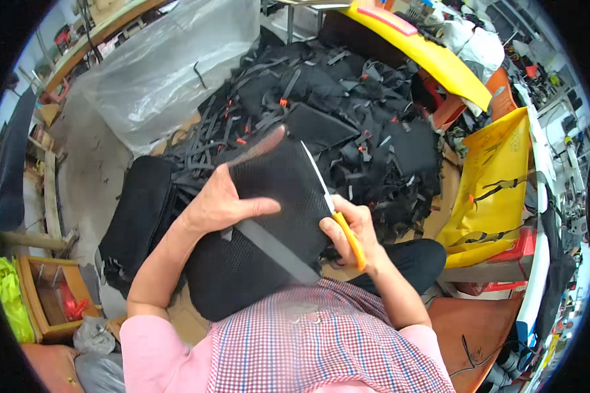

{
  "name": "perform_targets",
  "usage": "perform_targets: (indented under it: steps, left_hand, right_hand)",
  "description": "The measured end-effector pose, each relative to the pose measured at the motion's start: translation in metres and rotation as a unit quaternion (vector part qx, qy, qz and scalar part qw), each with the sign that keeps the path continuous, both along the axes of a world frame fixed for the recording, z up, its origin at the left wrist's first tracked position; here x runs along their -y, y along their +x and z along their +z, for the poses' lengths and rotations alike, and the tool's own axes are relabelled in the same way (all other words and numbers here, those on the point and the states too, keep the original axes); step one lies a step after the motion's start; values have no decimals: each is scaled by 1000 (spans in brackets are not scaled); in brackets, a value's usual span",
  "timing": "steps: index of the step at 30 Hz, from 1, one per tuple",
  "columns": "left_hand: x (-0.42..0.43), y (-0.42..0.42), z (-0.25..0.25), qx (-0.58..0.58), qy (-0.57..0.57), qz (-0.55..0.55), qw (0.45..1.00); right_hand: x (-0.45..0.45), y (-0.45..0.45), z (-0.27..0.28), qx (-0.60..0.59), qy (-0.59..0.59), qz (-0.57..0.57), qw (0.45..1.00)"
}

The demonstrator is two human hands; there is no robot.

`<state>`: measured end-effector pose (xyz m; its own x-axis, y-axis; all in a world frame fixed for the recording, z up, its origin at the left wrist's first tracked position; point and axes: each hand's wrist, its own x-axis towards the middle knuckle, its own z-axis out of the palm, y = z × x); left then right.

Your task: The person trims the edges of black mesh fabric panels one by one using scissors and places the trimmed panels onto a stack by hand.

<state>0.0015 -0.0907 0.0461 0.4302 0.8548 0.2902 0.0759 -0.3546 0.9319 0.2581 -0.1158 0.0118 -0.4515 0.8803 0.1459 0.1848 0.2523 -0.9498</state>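
Observation:
A black mesh fabric piece (275, 177) with a grey strap (278, 252) across it lies over the person's lap. My left hand (226, 200) is at its left side, thumb over the mesh and the fingers stretched out, partly blurred. My right hand (354, 229) is closed around the yellow handles of a pair of scissors (347, 239). The scissors' blades point up and to the left along the right edge of the mesh and look closed together.
Beyond the lap lies a large heap of black pieces and straps (334, 85). Black padded pieces (137, 216) are at the left, near a wooden box (52, 295). A yellow sheet (491, 177) hangs at the right. Clear plastic sheeting (164, 78) is at the back left.

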Motion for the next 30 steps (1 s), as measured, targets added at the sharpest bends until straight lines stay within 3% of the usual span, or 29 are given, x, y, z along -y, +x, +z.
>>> perform_targets:
  steps: [2, 4, 6, 7, 9, 10, 14, 16, 19, 20, 21, 22, 23, 24, 25, 26, 27, 28, 29, 30]
  left_hand:
    - [2, 2, 1, 16, -32, 12, 999]
    - [2, -7, 3, 9, -52, 64, 997]
    - [-4, -45, 3, -35, 23, 252, 967]
    - [4, -68, 19, -144, -3, 414, 899]
    - [11, -111, 53, -29, 79, 505, 859]
    - [8, -170, 59, -16, 24, 593, 805]
    - [78, -302, 105, 186, 114, 658, 721]
    - [113, -363, 93, 167, 127, 711, 672]
    - [152, -427, 31, 105, 106, 782, 605]
    - [161, -447, -5, 130, 61, 790, 596]
    - [161, -422, -24, 109, 6, 827, 552]
    - [176, -484, -90, 52, -34, 840, 540]
    - [175, -480, -135, 82, -12, 839, 537]
    - [175, -471, -176, 144, -24, 806, 574]
    - [178, -496, -239, -15, -84, 864, 497]
    - [173, -461, -249, -42, -176, 840, 511]
    - [179, -486, -319, 14, -209, 822, 530]
    - [164, -421, -283, -68, -294, 810, 502]
    - [167, -436, -324, -115, -365, 812, 441]
    - [174, -430, -328, -153, -361, 802, 450]
  right_hand:
    - [3, 1, 6, 78, -4, -47, 996]
    - [-5, 2, -14, -23, -1, -74, 997]
    - [-15, 8, -41, -71, 3, -104, 992]
    - [-16, 10, -51, -82, 1, -118, 990]
    - [-19, 18, -66, -112, -106, -139, 978]
    - [-19, 22, -80, -146, -197, -150, 958]
    - [-22, 19, -122, -190, -269, -167, 929]
    - [-26, 10, -138, -160, -284, -145, 934]
    - [-25, -18, -134, -138, -311, -121, 933]
    - [-25, -25, -134, -134, -309, -109, 935]
    - [-26, -32, -134, -121, -300, -102, 941]
    - [-26, -34, -135, -105, -294, -95, 945]
    - [-25, -35, -135, -91, -289, -90, 949]
    - [-23, -35, -137, -77, -284, -86, 952]
    - [-21, -36, -137, -77, -281, -90, 952]
    - [-19, -36, -137, -78, -295, -99, 947]
    - [-15, -35, -136, -78, -311, -111, 941]
    - [-12, -33, -136, -77, -325, -124, 934]
    - [-10, -30, -135, -67, -335, -136, 930]
    - [-10, -28, -136, -65, -337, -146, 928]
